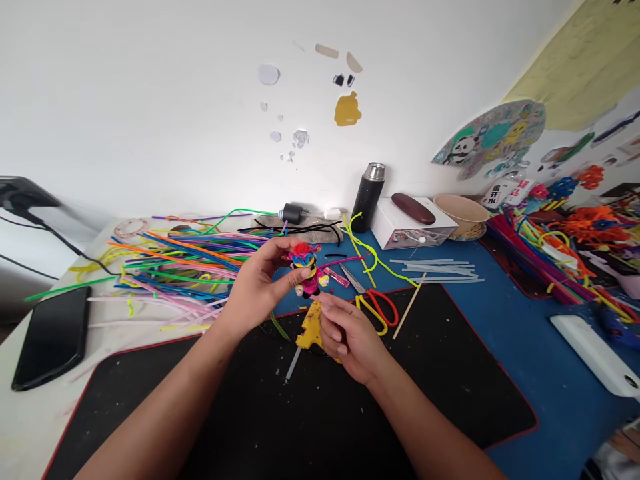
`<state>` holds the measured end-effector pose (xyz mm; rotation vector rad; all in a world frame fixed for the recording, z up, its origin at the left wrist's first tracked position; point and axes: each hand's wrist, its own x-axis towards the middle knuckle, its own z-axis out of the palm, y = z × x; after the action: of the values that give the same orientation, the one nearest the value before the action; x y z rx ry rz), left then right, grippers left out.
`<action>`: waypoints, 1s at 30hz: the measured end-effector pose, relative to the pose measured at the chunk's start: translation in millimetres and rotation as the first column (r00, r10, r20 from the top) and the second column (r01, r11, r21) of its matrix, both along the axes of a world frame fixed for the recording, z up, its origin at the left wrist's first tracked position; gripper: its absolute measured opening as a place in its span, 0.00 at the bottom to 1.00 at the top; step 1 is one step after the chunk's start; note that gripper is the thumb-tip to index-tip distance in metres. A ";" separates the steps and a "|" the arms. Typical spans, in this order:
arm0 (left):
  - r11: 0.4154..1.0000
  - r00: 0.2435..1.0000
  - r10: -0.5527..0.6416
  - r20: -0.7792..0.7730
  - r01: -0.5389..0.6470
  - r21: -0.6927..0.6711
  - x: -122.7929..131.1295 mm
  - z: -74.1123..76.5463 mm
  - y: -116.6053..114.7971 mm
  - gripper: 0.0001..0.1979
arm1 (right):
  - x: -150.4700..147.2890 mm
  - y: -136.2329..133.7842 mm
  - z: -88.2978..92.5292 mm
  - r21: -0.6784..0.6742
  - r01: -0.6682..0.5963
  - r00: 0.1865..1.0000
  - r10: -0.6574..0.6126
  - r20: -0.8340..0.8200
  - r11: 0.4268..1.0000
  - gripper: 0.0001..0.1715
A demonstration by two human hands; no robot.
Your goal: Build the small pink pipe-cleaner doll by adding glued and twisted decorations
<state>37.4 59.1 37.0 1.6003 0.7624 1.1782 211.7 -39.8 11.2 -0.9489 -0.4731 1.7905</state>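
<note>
A small colourful pipe-cleaner doll [302, 267], with a red and blue head and a pink body, stands upright above the mat. My left hand [257, 283] is closed around its side, thumb across the front. Just below, my right hand [353, 333] has its thumb and forefinger pinched at the doll's dark lower end, the other fingers curled in. Partly hidden behind my right hand, a yellow glue gun [311, 325] lies on the black mat with a glue stick [294, 364] poking out. Scissors [373, 307] with red and yellow handles lie to the right.
Loose pipe cleaners [185, 257] spread across the left. Behind are a black thermos [369, 197], a white box [415, 230] and a bowl [463, 213]. Glue sticks [440, 270] and a wooden stick [409, 307] lie right; a phone [53, 337] rests left.
</note>
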 end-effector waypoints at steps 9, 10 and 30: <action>0.999 0.999 -0.031 -0.028 0.032 0.022 2.9 -1.7 -0.9 0.17 | 2.3 -0.6 -2.6 -0.027 0.010 0.998 -0.011 -0.056 1.000 0.20; 0.999 0.999 -0.031 -0.022 0.031 0.023 2.8 -3.2 -0.6 0.17 | 2.5 -0.7 -2.8 -0.028 0.014 0.998 -0.016 -0.061 1.000 0.20; 1.000 1.000 -0.001 0.028 0.001 -0.006 9.3 -20.9 0.5 0.17 | 6.1 0.2 -10.4 -0.049 0.043 0.992 -0.049 -0.116 0.998 0.19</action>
<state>46.7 59.7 16.1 1.5761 0.7457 1.1944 217.8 -39.6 0.8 -0.8735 -0.3347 1.8105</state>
